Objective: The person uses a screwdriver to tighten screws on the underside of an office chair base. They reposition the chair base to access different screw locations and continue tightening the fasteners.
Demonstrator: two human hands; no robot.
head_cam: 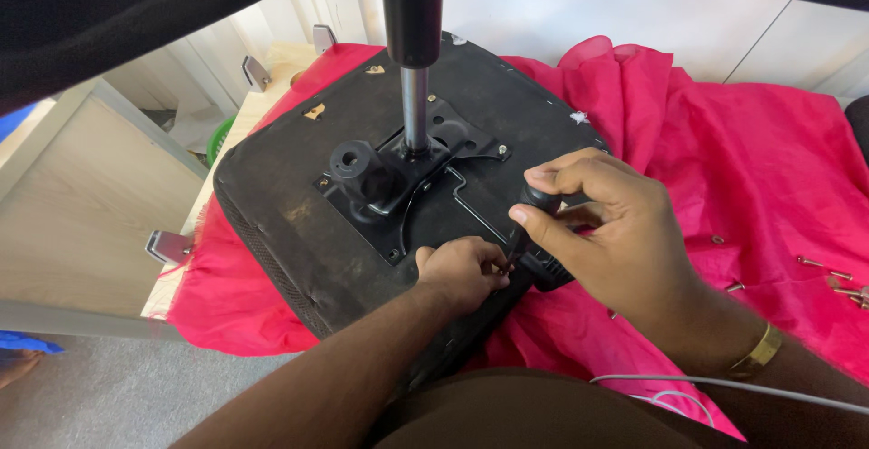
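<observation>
An upturned black chair seat (299, 205) lies on a pink cloth (751, 159). A black metal mounting plate (407, 191) with a gas-lift cylinder (414, 42) stands on its underside. My right hand (602, 232) grips a black screwdriver handle (541, 200), its shaft angled down to the seat's near edge. My left hand (462, 268) pinches something small at the screwdriver tip; what it is stays hidden by the fingers.
Loose screws (837, 277) lie on the cloth at the right. Light wooden panels with metal brackets (167, 245) sit to the left. A grey cable (724, 384) crosses my right forearm. Grey floor shows at lower left.
</observation>
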